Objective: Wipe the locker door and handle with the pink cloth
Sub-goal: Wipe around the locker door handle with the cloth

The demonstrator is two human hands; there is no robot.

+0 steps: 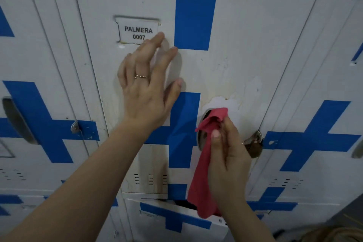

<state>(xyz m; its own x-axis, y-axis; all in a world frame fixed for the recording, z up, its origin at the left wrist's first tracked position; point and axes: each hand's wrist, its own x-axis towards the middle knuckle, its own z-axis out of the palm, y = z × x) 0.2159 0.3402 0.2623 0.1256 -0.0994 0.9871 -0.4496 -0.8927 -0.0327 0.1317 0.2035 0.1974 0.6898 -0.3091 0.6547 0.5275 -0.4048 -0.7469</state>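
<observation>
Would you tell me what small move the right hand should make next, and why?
Probably rub the bunched pink cloth around inside the recessed handle: the right hand pinches it against the handle's upper part, while the left hand is spread open at the locker door.

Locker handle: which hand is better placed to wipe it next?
Right. The right hand grips the pink cloth, bunched at the recessed handle; the left hand is bare, spread open higher up by the name plate.
</observation>
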